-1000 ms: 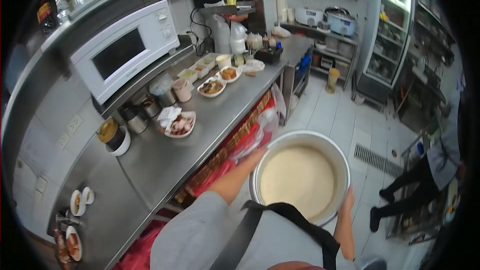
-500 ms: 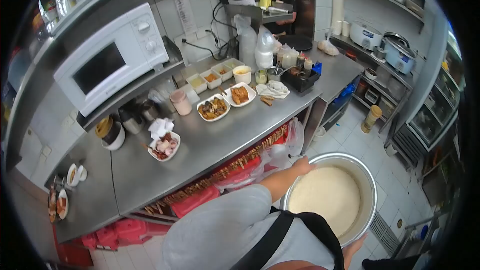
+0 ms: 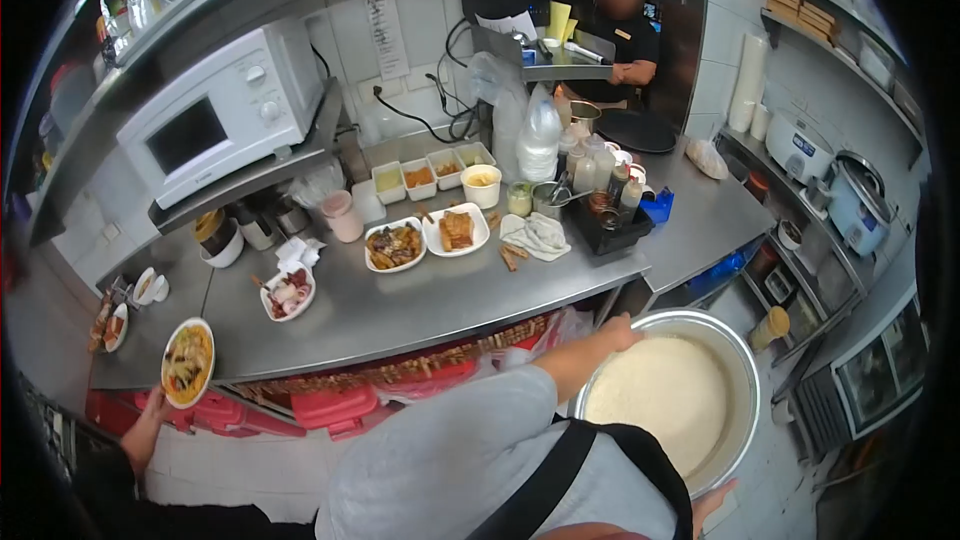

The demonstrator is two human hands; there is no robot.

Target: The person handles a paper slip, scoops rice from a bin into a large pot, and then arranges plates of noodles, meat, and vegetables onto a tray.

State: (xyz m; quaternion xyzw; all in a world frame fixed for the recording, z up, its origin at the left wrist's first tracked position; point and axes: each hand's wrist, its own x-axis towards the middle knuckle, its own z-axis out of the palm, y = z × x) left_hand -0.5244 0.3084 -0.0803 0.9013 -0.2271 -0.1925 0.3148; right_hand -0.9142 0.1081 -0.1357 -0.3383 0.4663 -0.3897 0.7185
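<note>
A large round metal pot [image 3: 745, 370] is held in front of my body, its open top facing up. Inside lie pale, cream-coloured contents [image 3: 655, 405] that look like rice, though the grains are too fine to tell. My left hand [image 3: 617, 333] is closed on the pot's far left rim. At the near right side, my right hand [image 3: 713, 502] grips the pot low down; most of its fingers are hidden beneath or behind the wall. The steel counter [image 3: 480, 290] runs beyond my left arm, apart from the pot.
At left, a co-worker's hand [image 3: 148, 425] holds an oval dish of food [image 3: 187, 362]. Another person [image 3: 625, 45] stands behind the counter. Food dishes, a white cloth [image 3: 535, 237] and a black sauce caddy [image 3: 610, 230] sit on the counter. Rice cookers [image 3: 800, 145] stand on right-hand shelves.
My view has shifted. A co-worker's hand with an oval dish has come into view at left, and the person behind the counter shows more. The pot stays in both my hands.
</note>
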